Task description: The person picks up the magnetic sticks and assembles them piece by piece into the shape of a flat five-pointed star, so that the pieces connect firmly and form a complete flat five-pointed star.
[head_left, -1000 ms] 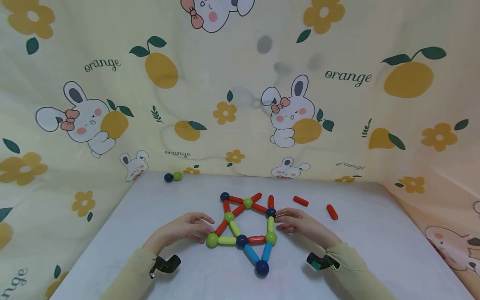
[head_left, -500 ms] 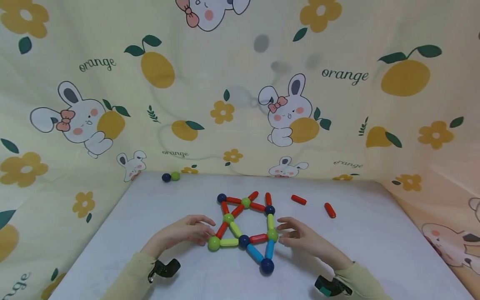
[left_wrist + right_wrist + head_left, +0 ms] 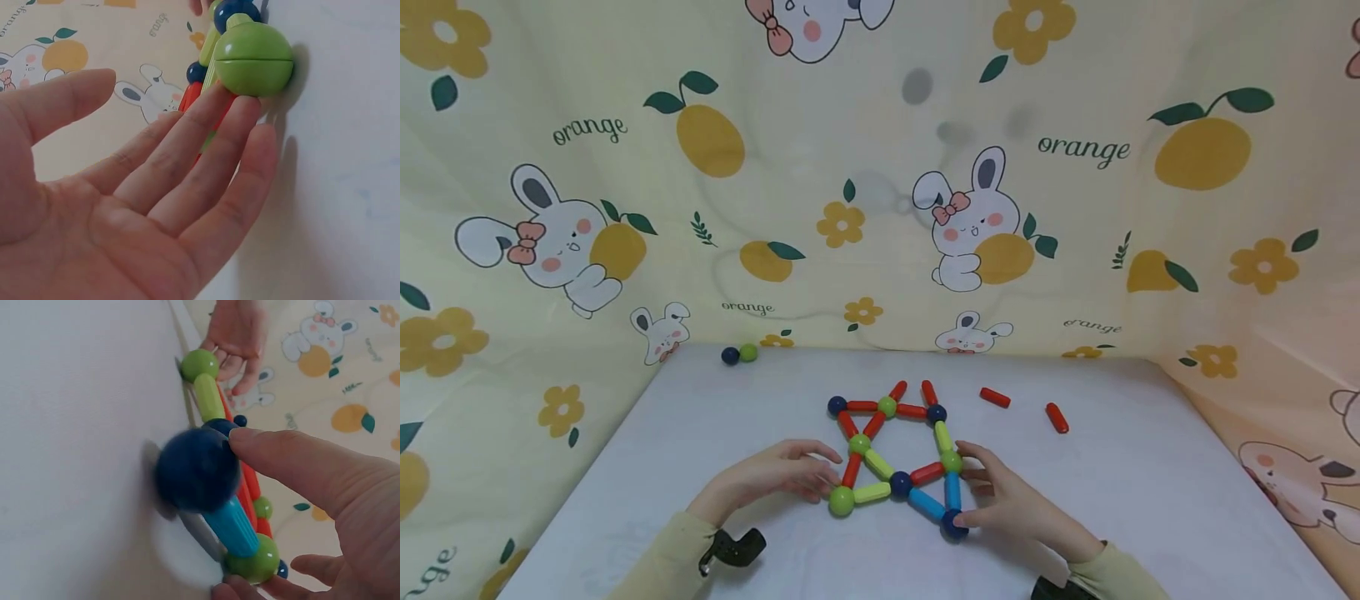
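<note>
A flat frame of magnetic sticks and balls lies on the table (image 3: pixel 865 558), with red sticks (image 3: pixel 927 473), light green sticks (image 3: pixel 872 493) and blue sticks (image 3: pixel 927 504). My left hand (image 3: pixel 775 479) is at its left corner, fingers loosely extended and fingertips right at the large green ball (image 3: pixel 255 61). On the other side, my right hand (image 3: pixel 1022 500) has its thumb on the nearest dark blue ball (image 3: pixel 197 470). Its other fingers spread around the right green ball (image 3: pixel 253 557), partly hidden behind it in the right wrist view.
Two loose red sticks, a left one (image 3: pixel 995 397) and a right one (image 3: pixel 1057 418), lie at the back right. A dark blue ball (image 3: pixel 730 356) and a green ball (image 3: pixel 748 352) sit together at the far left edge. A printed curtain (image 3: pixel 880 275) hangs behind the table.
The frame has turned counter-clockwise, its near blue ball swinging right. My right hand has come down from the upper right blue ball to the near one; my left hand has stayed at the left green ball.
</note>
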The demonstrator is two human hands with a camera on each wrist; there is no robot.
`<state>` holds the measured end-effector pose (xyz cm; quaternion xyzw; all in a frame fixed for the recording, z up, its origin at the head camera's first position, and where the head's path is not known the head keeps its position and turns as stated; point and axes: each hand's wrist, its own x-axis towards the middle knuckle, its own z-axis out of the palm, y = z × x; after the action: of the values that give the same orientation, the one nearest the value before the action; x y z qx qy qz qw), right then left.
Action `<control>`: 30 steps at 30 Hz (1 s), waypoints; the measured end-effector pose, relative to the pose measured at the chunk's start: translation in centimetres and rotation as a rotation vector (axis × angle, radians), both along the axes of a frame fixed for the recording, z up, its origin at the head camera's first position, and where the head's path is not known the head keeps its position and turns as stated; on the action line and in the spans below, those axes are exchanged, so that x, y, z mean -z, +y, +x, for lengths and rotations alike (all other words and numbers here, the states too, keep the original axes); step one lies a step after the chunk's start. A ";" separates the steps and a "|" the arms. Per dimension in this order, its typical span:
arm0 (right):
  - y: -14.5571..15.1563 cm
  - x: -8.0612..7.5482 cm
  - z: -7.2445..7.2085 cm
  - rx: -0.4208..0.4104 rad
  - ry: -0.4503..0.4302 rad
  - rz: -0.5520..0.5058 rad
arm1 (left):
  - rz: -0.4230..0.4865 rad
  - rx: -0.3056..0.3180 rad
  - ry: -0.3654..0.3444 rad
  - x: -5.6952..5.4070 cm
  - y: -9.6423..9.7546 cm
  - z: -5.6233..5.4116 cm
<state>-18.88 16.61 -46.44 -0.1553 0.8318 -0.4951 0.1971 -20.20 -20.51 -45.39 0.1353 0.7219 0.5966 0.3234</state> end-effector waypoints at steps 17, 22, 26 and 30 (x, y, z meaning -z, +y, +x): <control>1.2 0.2 -0.6 0.009 -0.065 0.027 | 0.060 0.004 0.036 0.0 1.1 -1.0; 1.3 0.4 -0.7 0.006 -0.067 0.011 | 0.093 -0.283 0.194 -0.8 1.3 -3.3; 1.3 0.5 -0.6 -0.001 -0.070 0.004 | 0.091 -0.416 0.276 -1.1 1.3 -5.0; 1.2 0.5 -0.6 -0.005 -0.069 0.008 | -0.020 -0.422 0.342 -0.6 1.5 -6.1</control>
<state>-19.49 17.86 -46.95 -0.1394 0.8262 -0.4962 0.2275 -26.28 -18.97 -44.79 0.0774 0.7842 0.6121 0.0665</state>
